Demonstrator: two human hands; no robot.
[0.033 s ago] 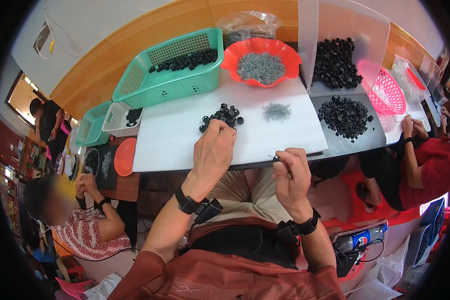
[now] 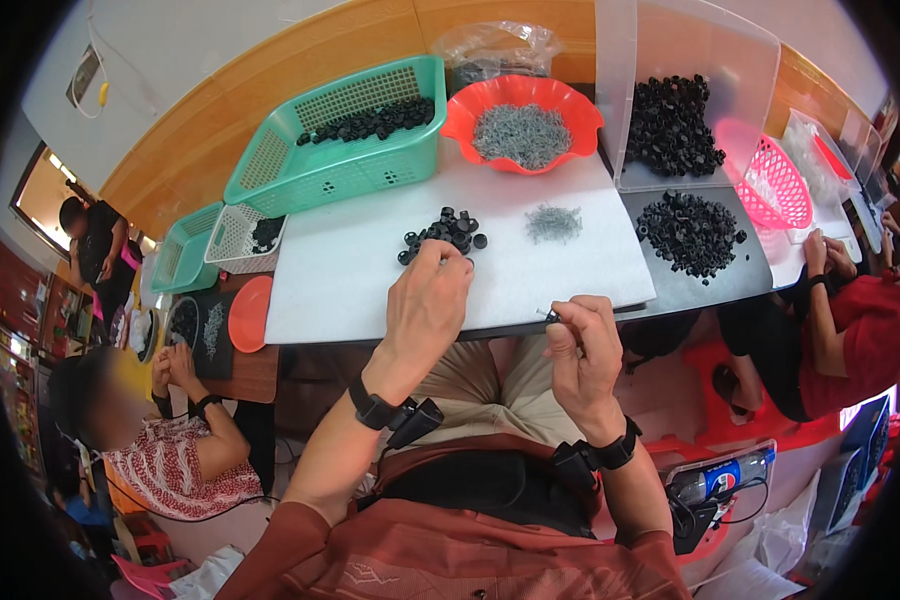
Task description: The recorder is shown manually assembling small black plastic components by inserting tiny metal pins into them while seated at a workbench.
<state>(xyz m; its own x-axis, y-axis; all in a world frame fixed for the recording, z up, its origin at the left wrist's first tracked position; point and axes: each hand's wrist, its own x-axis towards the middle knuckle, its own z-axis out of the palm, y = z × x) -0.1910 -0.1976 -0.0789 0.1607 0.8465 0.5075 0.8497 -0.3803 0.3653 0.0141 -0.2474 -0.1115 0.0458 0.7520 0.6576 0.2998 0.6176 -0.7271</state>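
Note:
My left hand (image 2: 430, 300) reaches to the near edge of a small pile of round black plastic parts (image 2: 455, 228) on a white sheet (image 2: 350, 290). Its fingers are pinched together; whatever lies between them is hidden. Just past the table's front edge, my right hand (image 2: 587, 350) pinches a small black part with a thin metal pin (image 2: 547, 315) between thumb and fingers. Between the hands and the far containers, a small heap of grey metal pins (image 2: 554, 224) lies on the sheet, right of the black pile.
At the back stand a green basket (image 2: 335, 180) of black parts and a red bowl (image 2: 585, 125) of pins. To the right, a clear bin (image 2: 705, 180) and a loose heap (image 2: 690, 235) hold more black parts. Co-workers sit left (image 2: 185, 440) and right (image 2: 840, 340).

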